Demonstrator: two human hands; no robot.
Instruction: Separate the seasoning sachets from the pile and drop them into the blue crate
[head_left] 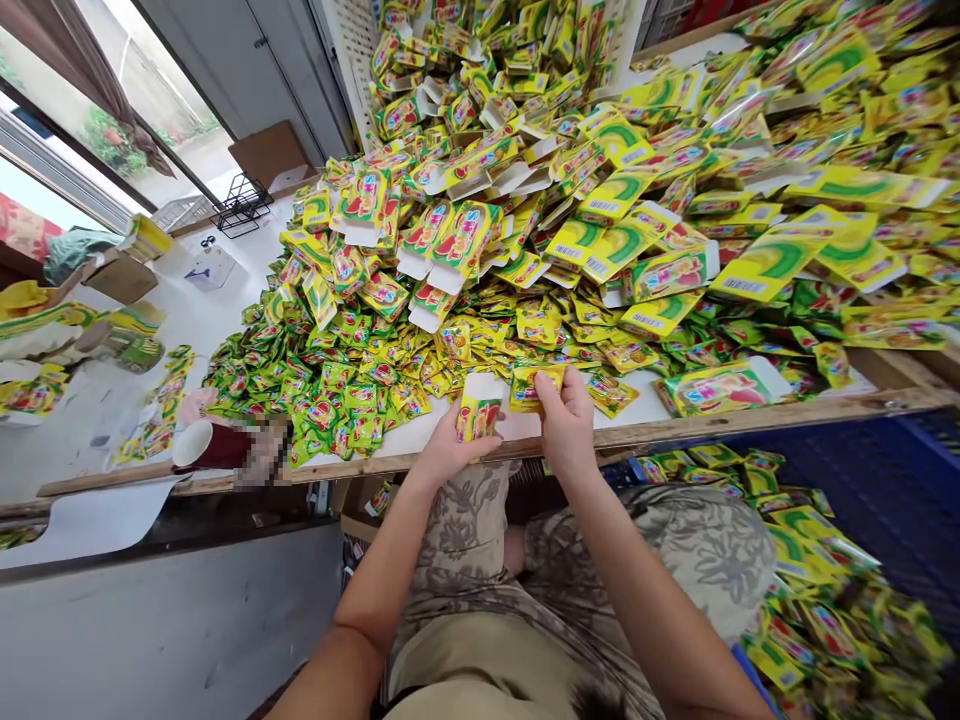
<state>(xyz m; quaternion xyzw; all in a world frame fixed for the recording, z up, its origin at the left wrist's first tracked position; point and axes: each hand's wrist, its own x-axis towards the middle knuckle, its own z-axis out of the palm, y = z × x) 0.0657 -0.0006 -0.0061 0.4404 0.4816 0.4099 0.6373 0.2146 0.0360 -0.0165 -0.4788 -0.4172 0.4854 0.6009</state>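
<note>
My left hand (pixel 448 447) is closed around a small yellow and green carton (pixel 478 412) with fruit pictures, its white end flap standing up at the top. In my right hand (pixel 568 425) a yellow sachet (pixel 527 388) is pinched between thumb and fingers, just right of the carton and apart from it. Both hands are over the table's front edge. Right behind them lies a heap of yellow sachets (pixel 536 322), with green sachets (pixel 330 410) heaped to the left.
Several cartons (pixel 450 235) with white flaps are piled behind the sachets. One carton (pixel 724 388) lies near the wooden edge (pixel 645 428) at right. A cup (pixel 196 443) lies on its side at left. More packets (pixel 817 610) fill a blue crate beside my right leg.
</note>
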